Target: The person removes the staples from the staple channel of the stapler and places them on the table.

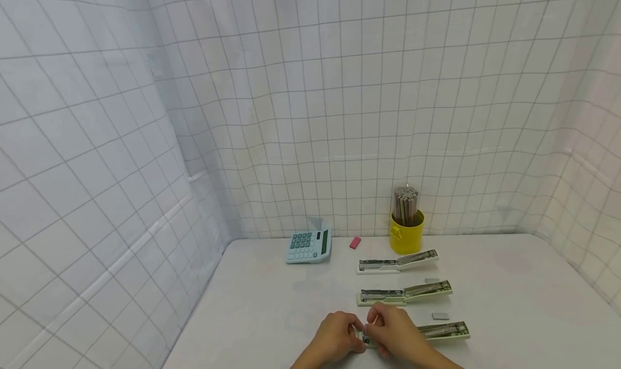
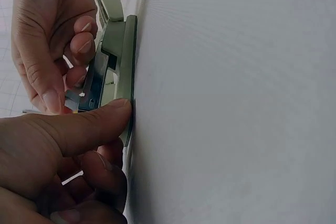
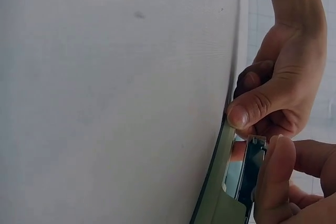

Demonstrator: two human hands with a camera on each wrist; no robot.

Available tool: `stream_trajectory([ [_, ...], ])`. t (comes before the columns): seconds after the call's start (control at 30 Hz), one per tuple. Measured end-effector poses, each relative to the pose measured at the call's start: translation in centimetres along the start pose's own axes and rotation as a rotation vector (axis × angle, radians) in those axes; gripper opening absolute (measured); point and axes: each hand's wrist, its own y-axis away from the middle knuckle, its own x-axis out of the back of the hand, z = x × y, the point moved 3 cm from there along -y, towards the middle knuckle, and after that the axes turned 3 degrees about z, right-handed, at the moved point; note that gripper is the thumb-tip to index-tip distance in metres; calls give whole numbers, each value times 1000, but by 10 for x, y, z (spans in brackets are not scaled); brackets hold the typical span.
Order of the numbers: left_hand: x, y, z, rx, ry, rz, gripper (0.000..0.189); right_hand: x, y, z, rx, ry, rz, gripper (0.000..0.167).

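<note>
The nearest stapler [image 1: 448,331], pale green with its top arm swung fully back, lies on the table under both hands. My left hand [image 1: 337,335] grips the front end of its base, and the left thumb [image 2: 107,121] presses along the base's edge in the left wrist view. At the front of the metal staple magazine [image 3: 251,169], my right hand [image 1: 397,330] pinches with thumb and fingertips. One fingertip shows between magazine and base in the right wrist view. Whatever small piece may be between the right fingertips is hidden.
Behind stand a second opened green stapler [image 1: 427,290] and an opened white stapler [image 1: 418,258]. Small grey staple strips [image 1: 440,316] lie between them. Farther back are a light blue calculator [image 1: 310,246], a pink eraser [image 1: 355,243] and a yellow cup [image 1: 406,239] of pencils [image 1: 405,204].
</note>
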Motion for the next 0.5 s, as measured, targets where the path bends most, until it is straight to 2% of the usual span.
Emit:
stream_trajectory([
  [0.1, 0, 0, -1, -12, -3, 5, 20, -1, -1, -2, 36, 26, -24, 4],
  [0.27, -1, 1, -2, -9, 12, -1, 19, -1, 0, -3, 49, 41, -68, 2],
  [0.4, -3, 1, -3, -11, 19, 1, 20, 5, 4, -4, 106, 121, -17, 7],
  [0.5, -3, 1, -3, -10, 18, -1, 20, 21, 12, -8, 125, 162, 25, 7],
])
